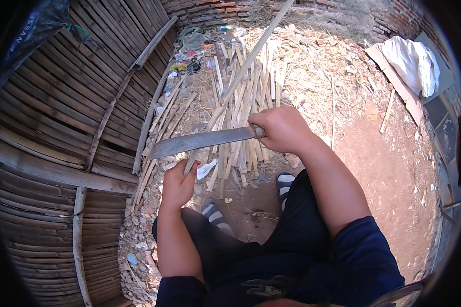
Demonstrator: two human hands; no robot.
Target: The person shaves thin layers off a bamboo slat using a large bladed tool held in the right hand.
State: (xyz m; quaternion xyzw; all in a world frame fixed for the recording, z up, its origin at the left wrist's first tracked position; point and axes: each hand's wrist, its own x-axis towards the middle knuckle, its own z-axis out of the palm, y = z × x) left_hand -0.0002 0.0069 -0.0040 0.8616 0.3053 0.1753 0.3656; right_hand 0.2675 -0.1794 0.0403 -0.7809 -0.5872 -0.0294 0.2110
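My right hand is closed round the short handle of a machete. Its long, broad, dull-grey blade points left and lies across a long bamboo strip, hiding part of it. Whether the edge touches the strip, I cannot tell. The lower end of that strip is pinched in my left hand, just below the blade, between thumb and fingers. From there it slants up and to the right, past the top of the view. Beneath it, a loose pile of pale bamboo strips lies on the ground beyond my feet.
A slatted bamboo wall rises close on my left. Brick rubble and scraps litter the ground up to a brick wall at the back. A white sack rests at the far right. My sandalled feet stand near the pile.
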